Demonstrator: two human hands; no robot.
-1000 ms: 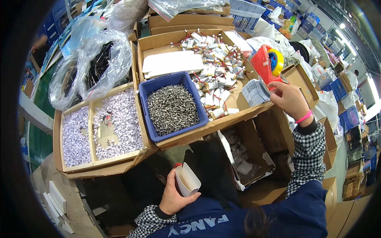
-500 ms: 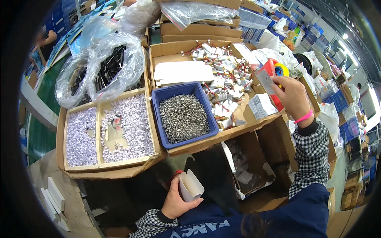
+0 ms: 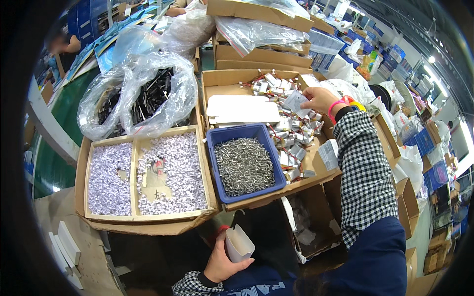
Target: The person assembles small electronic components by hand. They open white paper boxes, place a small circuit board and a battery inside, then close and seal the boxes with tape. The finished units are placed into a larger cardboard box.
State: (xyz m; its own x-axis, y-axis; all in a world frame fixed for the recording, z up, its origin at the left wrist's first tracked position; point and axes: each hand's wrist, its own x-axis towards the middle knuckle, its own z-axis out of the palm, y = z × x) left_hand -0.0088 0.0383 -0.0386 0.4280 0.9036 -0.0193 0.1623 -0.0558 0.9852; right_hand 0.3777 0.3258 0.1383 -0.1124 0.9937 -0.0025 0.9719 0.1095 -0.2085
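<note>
head view: my left hand [image 3: 220, 260] grips a small white box [image 3: 239, 243] (open-topped); my right hand [image 3: 320, 100] pinches a clear packet [image 3: 296, 102].

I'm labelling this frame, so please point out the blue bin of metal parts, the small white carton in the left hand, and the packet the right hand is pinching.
blue bin [image 3: 216, 143]: head view, bare upper-left rim.
white carton [image 3: 238, 245]: head view, its side wall.
packet [image 3: 295, 102]: head view, flat middle.

Left hand [image 3: 219, 261] covers the lower part of the small white carton [image 3: 238, 242]; right hand [image 3: 321, 100] fingertips hide one edge of the small clear packet [image 3: 296, 102]; upper-left figure [image 3: 64, 45] blurred; black parts in plastic bag [image 3: 148, 93] indistinct through film.
</note>
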